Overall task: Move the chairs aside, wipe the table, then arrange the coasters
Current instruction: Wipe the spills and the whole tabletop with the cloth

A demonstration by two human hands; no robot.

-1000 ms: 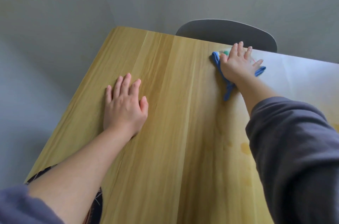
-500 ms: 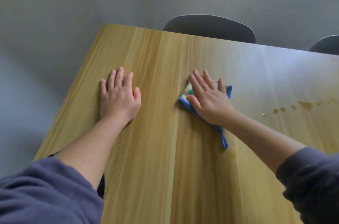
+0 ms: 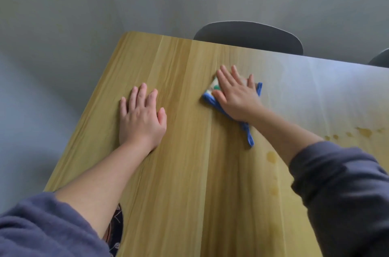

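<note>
Droplets (image 3: 271,156) sit nearer you than the blue-edged cloth (image 3: 208,99), pinned on the wooden table (image 3: 185,183) under the flat, spread fingers of your right hand (image 3: 236,97). Your left hand (image 3: 140,119) rests flat, fingers loosely together. Short strokes could miss them.

light: soft, daylit | glare: pale sheen on table (image 3: 328,80) far right | edges: wide-angle bending, slight softness

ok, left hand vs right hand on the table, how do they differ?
The left hand lies on bare wood of the table; the right hand presses a blue-edged cloth. The left hand is nearer the person and the table's left edge; the right hand reaches farther toward the grey chair. Both are flat, palms down, fingers straight.
</note>
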